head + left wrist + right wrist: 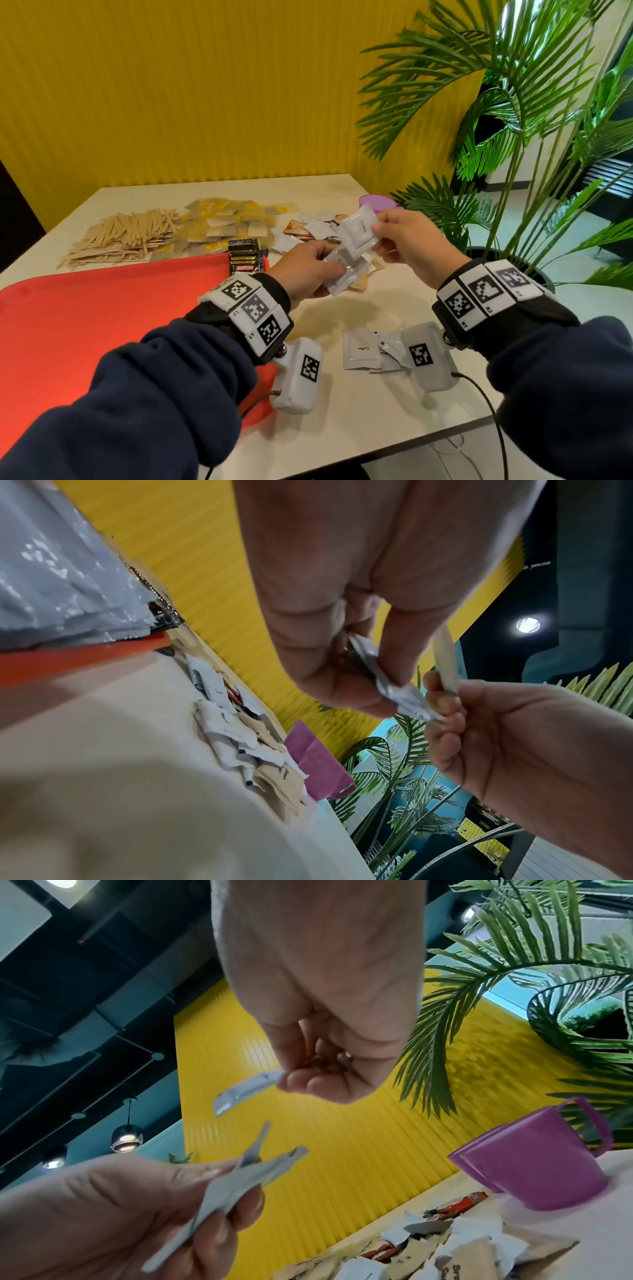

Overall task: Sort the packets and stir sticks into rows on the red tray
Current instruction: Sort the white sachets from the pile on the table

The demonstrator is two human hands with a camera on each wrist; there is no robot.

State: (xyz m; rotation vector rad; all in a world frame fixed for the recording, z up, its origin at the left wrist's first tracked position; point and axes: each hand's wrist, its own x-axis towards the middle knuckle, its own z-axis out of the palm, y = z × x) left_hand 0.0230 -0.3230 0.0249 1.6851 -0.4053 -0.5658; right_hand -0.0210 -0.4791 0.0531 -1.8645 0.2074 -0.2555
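A pile of wooden stir sticks lies at the table's far left, yellow-labelled packets beside it, behind the red tray. Black packets sit at the tray's far edge. Above the table, the left hand pinches several white packets; the right hand pinches one white packet just beside them. Purple cups stand farther right.

Head view looks down on the table; both close wrist views look upward.
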